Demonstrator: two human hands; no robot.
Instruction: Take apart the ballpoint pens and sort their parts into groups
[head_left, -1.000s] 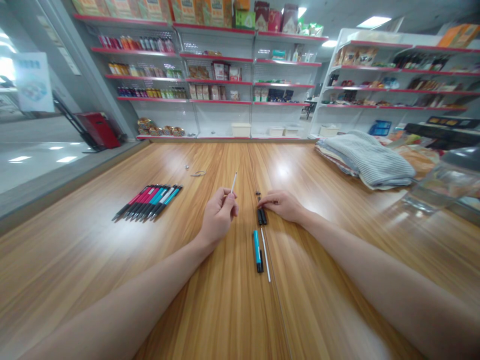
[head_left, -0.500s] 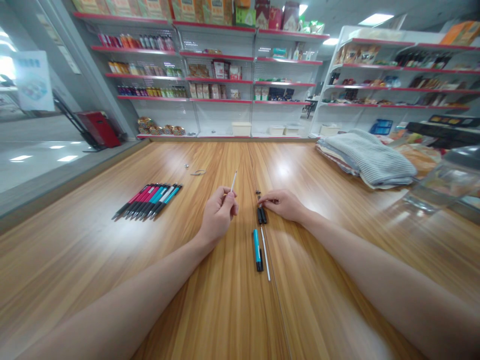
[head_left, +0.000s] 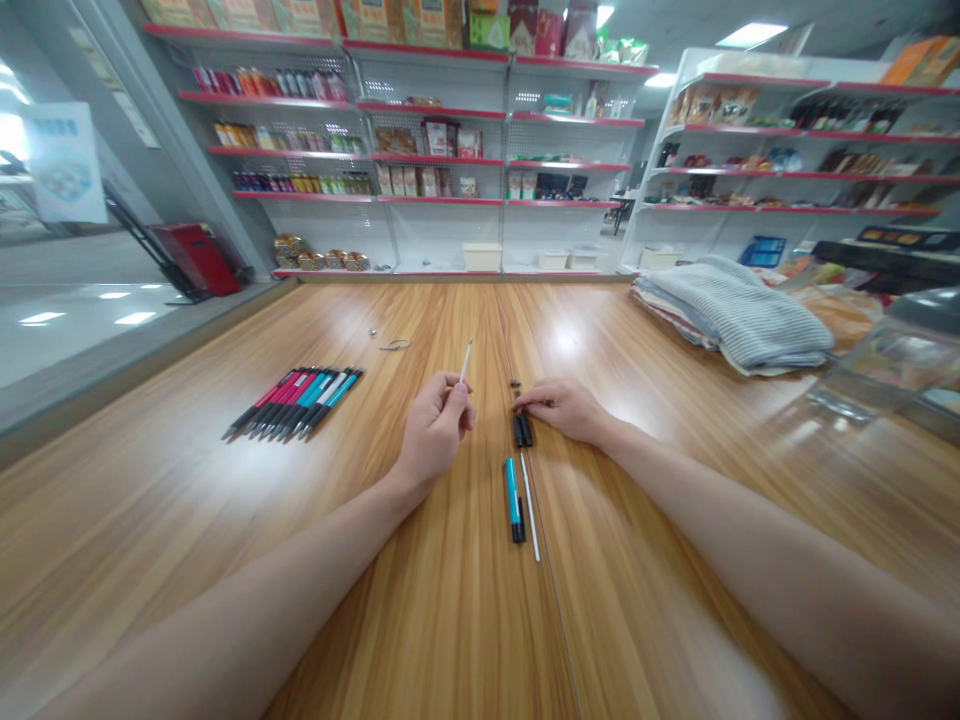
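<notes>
Hardly anything has moved; both hands sit as before, near the middle of the table (head_left: 450, 620). My left hand (head_left: 435, 425) pinches a thin white refill (head_left: 466, 361), tip pointing away. My right hand (head_left: 566, 407) has its fingers together, tips touching two short black parts (head_left: 523, 430); I cannot tell if it grips them. I think I'm gathering pen parts. Lifting one black part would need a firm, careful pinch.

A shop: beyond the hands, red-edged shelves (head_left: 435, 110) carry boxed and bottled goods; folded fabric (head_left: 739, 315) lies to their right on the wooden counter (head_left: 187, 540).
</notes>
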